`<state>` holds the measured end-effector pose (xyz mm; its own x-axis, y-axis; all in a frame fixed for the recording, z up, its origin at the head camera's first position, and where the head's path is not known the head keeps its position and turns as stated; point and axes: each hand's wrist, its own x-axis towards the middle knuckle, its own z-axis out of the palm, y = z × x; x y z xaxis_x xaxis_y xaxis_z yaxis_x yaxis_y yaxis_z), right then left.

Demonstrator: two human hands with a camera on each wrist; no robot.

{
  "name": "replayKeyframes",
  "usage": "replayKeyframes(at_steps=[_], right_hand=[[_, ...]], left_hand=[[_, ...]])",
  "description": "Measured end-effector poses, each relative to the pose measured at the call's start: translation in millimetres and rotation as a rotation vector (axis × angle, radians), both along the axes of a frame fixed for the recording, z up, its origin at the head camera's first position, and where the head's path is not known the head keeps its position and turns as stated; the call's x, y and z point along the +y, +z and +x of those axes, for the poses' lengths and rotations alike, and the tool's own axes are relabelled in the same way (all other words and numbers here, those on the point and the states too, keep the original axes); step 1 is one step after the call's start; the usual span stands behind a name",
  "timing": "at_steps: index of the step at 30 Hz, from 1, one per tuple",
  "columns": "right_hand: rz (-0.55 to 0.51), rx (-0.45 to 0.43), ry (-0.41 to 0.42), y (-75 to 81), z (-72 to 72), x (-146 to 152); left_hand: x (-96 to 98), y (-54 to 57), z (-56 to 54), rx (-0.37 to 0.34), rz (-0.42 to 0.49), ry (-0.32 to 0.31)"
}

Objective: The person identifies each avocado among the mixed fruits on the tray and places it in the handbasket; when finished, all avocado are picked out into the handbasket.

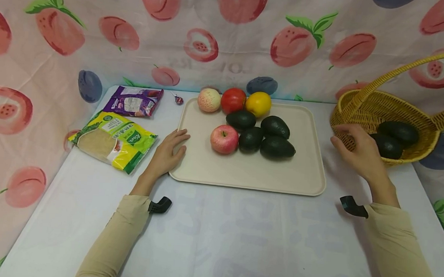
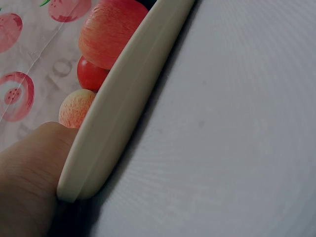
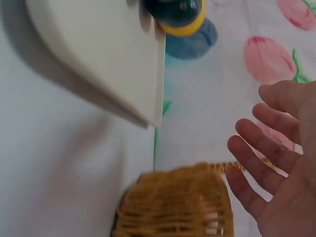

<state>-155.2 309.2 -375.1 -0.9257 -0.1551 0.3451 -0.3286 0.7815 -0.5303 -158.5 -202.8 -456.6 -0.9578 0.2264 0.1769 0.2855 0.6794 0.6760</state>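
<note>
My left hand (image 1: 170, 151) rests on the left rim of a beige tray (image 1: 220, 172), fingers lying over its edge. In the left wrist view, the thumb side of that hand touches the tray's corner. Several dark avocados (image 1: 277, 147) lie on the tray with a pink apple (image 1: 224, 139), a red fruit (image 1: 233, 100), a yellow lemon (image 1: 259, 104) and a pale speckled peach (image 1: 209, 100). By the left side of a wicker basket (image 1: 353, 105) hovers my right hand (image 1: 358, 152), its fingers loosely bent and holding nothing. Two avocados (image 1: 398, 132) sit in the basket.
Left of the tray lie a yellow-green Knorr packet (image 1: 112, 141) and a purple packet (image 1: 133, 101). A small wrapped lollipop (image 1: 179, 100) is near the tray's back left corner. The basket's tall handle (image 1: 406, 68) arches over it. A fruit-print cloth (image 1: 227, 42) hangs behind.
</note>
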Motion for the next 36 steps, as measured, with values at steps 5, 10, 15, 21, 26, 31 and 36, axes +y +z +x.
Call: replayKeyframes(at_steps=[5, 10, 15, 21, 26, 31, 36], right_hand=[[0.024, -0.044, 0.054, -3.0, -0.1, -16.3], [0.026, -0.063, 0.113, -7.7, -2.2, -34.5], [0.015, -0.048, 0.193, -12.8, -5.6, -52.3], [0.012, -0.057, 0.274, -18.2, -7.3, -69.7], [0.008, -0.087, 0.312, -21.4, -9.0, -80.6], [0.020, -0.132, 0.305, -21.4, -9.0, -85.8], [0.037, -0.163, 0.310, -19.6, -6.3, -91.5]], left_hand=[[0.1, 0.5, 0.7, 0.002, 0.001, -0.003], [-0.1, 0.3, 0.1, 0.004, 0.000, -0.005], [-0.3, -0.2, -0.8, 0.006, -0.003, -0.005], [0.0, 0.2, -0.2, -0.005, -0.002, -0.003], [0.4, 2.2, 0.0, -0.008, -0.002, -0.003], [0.4, 1.2, -0.5, -0.005, -0.006, -0.003], [0.5, 0.8, 0.5, -0.005, -0.002, -0.001]])
